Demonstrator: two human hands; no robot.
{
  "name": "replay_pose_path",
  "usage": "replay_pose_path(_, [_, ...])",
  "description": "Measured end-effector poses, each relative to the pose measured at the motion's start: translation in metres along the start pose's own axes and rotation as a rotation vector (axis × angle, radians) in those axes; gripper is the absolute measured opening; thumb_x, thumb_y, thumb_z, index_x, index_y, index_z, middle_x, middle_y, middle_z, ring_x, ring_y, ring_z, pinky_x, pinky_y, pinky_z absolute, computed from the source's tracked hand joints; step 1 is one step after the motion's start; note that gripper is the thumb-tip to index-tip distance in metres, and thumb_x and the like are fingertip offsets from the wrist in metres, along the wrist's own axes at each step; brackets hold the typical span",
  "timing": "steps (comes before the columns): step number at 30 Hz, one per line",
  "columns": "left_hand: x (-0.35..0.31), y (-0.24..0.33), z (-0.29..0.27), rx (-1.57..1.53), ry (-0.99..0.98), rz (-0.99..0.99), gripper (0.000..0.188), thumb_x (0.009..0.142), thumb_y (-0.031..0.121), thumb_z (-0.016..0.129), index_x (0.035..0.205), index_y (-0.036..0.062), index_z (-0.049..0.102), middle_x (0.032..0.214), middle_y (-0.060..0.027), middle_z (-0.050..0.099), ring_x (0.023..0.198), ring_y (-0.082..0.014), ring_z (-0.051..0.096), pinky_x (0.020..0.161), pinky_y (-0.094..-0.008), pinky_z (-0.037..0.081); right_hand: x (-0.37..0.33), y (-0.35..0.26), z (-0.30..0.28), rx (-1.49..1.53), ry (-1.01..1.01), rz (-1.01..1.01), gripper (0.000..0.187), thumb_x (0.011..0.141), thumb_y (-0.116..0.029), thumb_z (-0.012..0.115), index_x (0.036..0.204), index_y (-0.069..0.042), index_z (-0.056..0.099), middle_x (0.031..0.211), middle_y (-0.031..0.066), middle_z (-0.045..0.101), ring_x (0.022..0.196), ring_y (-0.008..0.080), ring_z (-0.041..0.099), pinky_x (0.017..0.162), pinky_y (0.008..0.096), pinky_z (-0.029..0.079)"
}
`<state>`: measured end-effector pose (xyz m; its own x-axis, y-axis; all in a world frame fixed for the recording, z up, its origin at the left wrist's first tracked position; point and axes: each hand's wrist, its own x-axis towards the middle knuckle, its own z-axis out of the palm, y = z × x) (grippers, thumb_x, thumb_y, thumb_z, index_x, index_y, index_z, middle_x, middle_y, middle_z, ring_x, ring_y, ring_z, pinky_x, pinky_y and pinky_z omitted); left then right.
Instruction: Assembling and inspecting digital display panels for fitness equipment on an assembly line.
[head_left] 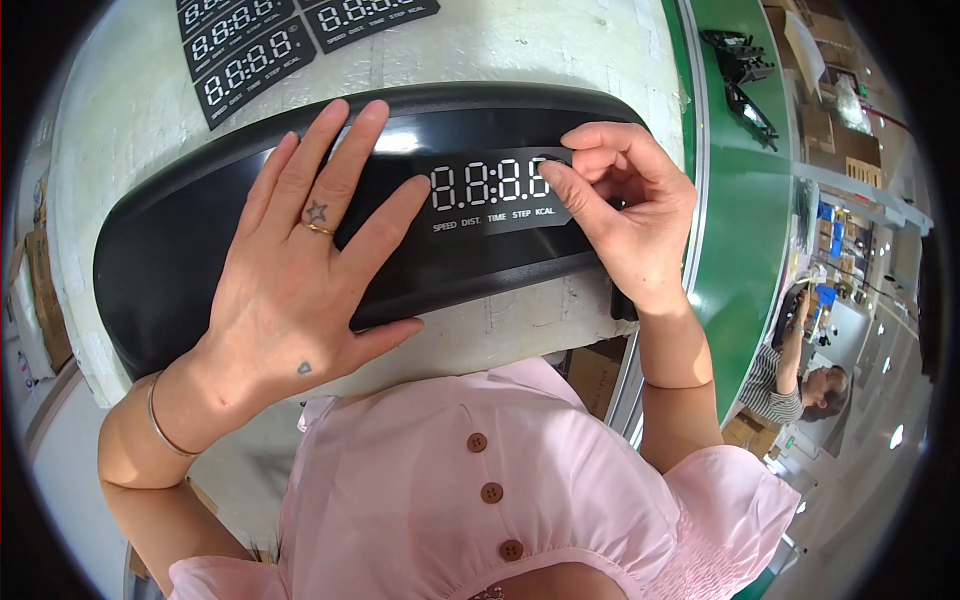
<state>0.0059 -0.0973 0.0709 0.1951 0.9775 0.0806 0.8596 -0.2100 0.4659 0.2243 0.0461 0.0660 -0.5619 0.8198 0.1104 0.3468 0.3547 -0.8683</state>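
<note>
A long black housing [165,245] with rounded ends lies across the pale work surface in front of me. On its glossy face, right of the middle, sits a dark display sticker [490,222] with white segment digits and a row of small lettering. My left hand [285,250] rests flat on the housing with fingers spread, its index fingertip at the sticker's left edge. At the sticker's right end is my right hand [640,200], with thumb and index finger closed at the upper corner and the other fingers curled. The thumb covers part of the last digit.
Several similar dark stickers [255,75] lie at the far left of the pale surface [480,55]. To the right runs a green bench [740,200] with black plastic parts [740,60] on it. Farther right, a person in a striped top [775,385] is near cardboard boxes.
</note>
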Motion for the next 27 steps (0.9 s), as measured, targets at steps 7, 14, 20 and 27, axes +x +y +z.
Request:
replay_pose_path(7, [0.001,0.003,-0.003,0.012,-0.037,-0.035,0.093,0.048,0.029,0.088,0.131,0.0072,0.053,0.151,-0.0254,0.028,0.14,-0.0439,0.024,0.11,-0.0563,0.025,0.0,-0.003,0.001,-0.02,0.007,0.003,0.025,0.076,0.003,0.076,0.097,-0.003,0.065,0.071,-0.0015,0.059,0.059,0.0015,0.053,0.052,0.0164,0.045])
replay_pose_path(14, [0.002,0.004,-0.002,0.021,-0.057,-0.051,0.095,0.046,0.028,0.089,0.132,0.0081,0.052,0.152,-0.0252,0.026,0.141,-0.0439,0.023,0.111,-0.0565,0.024,0.001,-0.003,0.002,-0.083,0.024,-0.012,0.023,0.075,0.003,0.076,0.093,-0.003,0.064,0.068,-0.0024,0.059,0.057,0.0012,0.052,0.051,0.0167,0.045])
replay_pose_path(20, [0.002,0.002,-0.005,0.014,-0.055,-0.043,0.096,0.046,0.027,0.088,0.132,0.008,0.051,0.152,-0.0257,0.025,0.141,-0.0439,0.022,0.111,-0.0557,0.023,0.005,-0.009,0.004,-0.121,0.007,-0.01,0.022,0.075,0.003,0.075,0.091,-0.003,0.062,0.065,-0.0017,0.057,0.056,0.0022,0.052,0.051,0.0179,0.046])
replay_pose_path(27, [0.002,0.004,-0.003,0.026,-0.07,-0.053,0.097,0.046,0.027,0.088,0.133,0.0079,0.051,0.152,-0.0261,0.024,0.141,-0.044,0.022,0.112,-0.055,0.023,0.005,-0.01,0.005,-0.196,-0.02,-0.038,0.022,0.074,0.004,0.073,0.09,-0.003,0.06,0.063,-0.0001,0.055,0.053,0.0067,0.052,0.05,0.0208,0.046])
